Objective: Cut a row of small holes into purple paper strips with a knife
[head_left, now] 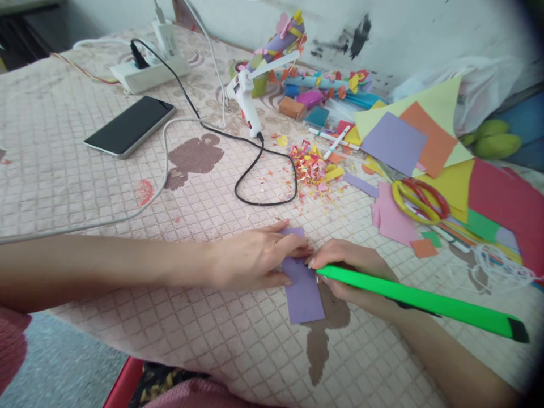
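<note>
A purple paper strip (304, 297) lies on the patterned tablecloth (204, 334) near the front. My left hand (259, 255) rests over its upper part, with the fingers spread and pressing the paper flat. From the right, my right hand (352, 263) closes its fingers around a long bright green tool (416, 294) that looks like a cutter. The tool's near end is at the strip's right edge, close to my left fingertips, and its black-tipped end points to the lower right. The tool's very tip is hidden by my fingers.
Black cable loops beyond my hands, from a white glue gun (249, 105). A phone (131, 126) and a power strip (148, 73) are at the left back. Paper scraps (312, 167), scissors (419, 201), coloured sheets (393, 141) and white string (501, 266) lie to the right.
</note>
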A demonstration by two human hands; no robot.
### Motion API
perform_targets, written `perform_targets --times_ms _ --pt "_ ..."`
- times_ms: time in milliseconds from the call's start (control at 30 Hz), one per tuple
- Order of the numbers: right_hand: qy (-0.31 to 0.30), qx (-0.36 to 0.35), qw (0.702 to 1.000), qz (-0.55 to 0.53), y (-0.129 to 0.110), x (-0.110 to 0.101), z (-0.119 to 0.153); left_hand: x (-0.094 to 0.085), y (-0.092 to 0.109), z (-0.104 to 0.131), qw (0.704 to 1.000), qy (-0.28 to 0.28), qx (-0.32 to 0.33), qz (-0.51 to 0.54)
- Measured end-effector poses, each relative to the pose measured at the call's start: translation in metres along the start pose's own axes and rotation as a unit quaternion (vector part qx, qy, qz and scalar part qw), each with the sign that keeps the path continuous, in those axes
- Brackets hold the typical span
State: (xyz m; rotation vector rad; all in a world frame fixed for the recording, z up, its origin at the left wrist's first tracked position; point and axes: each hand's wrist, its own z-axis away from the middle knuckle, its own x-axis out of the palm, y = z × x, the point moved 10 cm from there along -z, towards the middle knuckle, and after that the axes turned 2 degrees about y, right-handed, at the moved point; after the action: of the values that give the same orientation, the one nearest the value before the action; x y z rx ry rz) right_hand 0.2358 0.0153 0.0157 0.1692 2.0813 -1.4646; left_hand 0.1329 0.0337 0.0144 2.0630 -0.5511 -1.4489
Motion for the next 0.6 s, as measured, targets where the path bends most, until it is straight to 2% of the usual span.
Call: perform_targets --times_ms 367,533,600 --pt "0.000 0.000 1.000 -0.004 -0.001 0.000 0.001 0.002 -0.001 0.001 1.000 -0.002 -0.015 -0.016" --pt "0.000 -0.007 1.000 0.003 0.003 0.001 0.003 -0.007 0.003 0.007 0.998 0.040 0.022 -0.035" --pt "0.005 -0.012 1.000 -0.007 0.005 0.000 0.003 -0.010 0.006 0.008 0.998 0.030 0.049 -0.024"
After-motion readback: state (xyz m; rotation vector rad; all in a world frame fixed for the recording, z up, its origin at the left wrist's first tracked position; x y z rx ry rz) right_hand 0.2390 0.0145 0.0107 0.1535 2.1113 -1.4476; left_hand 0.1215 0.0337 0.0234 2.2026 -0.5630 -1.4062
